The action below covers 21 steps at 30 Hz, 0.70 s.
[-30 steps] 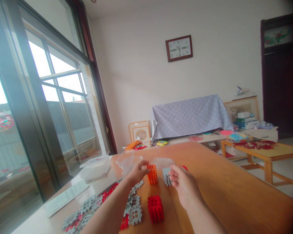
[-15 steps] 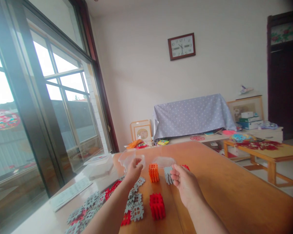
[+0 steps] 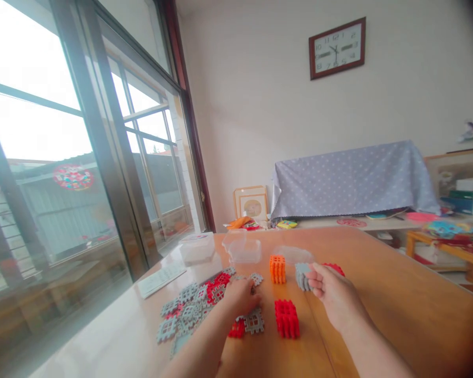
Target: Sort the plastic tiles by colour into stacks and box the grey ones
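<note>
Bare forearms [image 3: 372, 338] stretch forward, the left hand [image 3: 243, 297] low and palm down, the right hand [image 3: 333, 289] turned palm inward with its fingers [image 3: 317, 286] curled.

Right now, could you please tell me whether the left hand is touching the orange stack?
No, the left hand is over the loose pieces, apart from the orange stack.

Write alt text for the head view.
A person's left hand is over a pile of gray and red waffle blocks on a wooden table, the right hand at a gray stack; an orange stack and a red stack stand nearby.
</note>
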Tool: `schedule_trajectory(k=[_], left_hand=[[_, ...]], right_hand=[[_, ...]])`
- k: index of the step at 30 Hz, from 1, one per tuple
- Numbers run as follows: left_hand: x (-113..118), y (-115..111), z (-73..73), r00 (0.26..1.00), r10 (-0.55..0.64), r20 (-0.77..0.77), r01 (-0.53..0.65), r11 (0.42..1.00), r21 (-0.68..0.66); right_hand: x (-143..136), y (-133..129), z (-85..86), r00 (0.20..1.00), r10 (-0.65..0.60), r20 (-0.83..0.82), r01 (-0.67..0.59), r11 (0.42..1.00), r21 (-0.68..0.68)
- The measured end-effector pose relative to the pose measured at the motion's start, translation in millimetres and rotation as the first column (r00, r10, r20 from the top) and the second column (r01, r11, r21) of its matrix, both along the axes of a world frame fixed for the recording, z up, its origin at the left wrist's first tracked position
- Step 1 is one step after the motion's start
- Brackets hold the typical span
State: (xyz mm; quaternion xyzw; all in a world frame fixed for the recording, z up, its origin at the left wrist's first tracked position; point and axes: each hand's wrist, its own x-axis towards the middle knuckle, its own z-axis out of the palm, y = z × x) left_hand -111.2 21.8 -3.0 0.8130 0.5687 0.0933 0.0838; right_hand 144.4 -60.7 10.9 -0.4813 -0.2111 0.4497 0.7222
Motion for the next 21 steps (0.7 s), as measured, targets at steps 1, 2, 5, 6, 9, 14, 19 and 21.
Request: schedule_trajectory(k=[1,2,5,6,9,14,19,21], left_hand=[[0,-6,0.7,1.000,-0.015,0.004,0.015,1.000,0.013],[-1,-12,1.7,1.000,-0.030,0.010,0.030,0.999,0.020],[-4,-26,4.9,0.997,-0.062,0.046,0.061,0.998,0.024],[-6,-29,5.7,0.996,-0.069,0.063,0.068,0.997,0.023],[-17,-35,7.5,0.989,-0.083,0.125,0.080,0.996,0.028],[-55,-36,8.1,0.944,0.053,0.325,-0.117,0.977,0.180],[-88,-35,-0.8,0.909,0.303,0.288,-0.333,0.941,0.061],[-92,-33,-5.8,0.906,0.310,0.288,-0.322,0.947,-0.007]], right_hand=[[0,1,-2.2,1.000,-0.002,0.010,0.002,1.000,-0.007],[1,2,-4.1,1.000,-0.004,0.023,0.004,1.000,-0.009],[3,4,-9.4,0.997,-0.009,0.073,0.011,1.000,-0.020],[3,5,-11.2,0.996,-0.008,0.088,0.010,1.000,-0.024],[7,8,-17.9,0.992,-0.006,0.124,0.010,1.000,-0.028],[12,14,-29.0,0.971,-0.057,0.233,0.069,0.997,-0.046],[16,12,-37.4,0.911,-0.118,0.396,0.144,0.989,-0.036],[16,13,-41.1,0.895,-0.136,0.426,0.169,0.985,-0.040]])
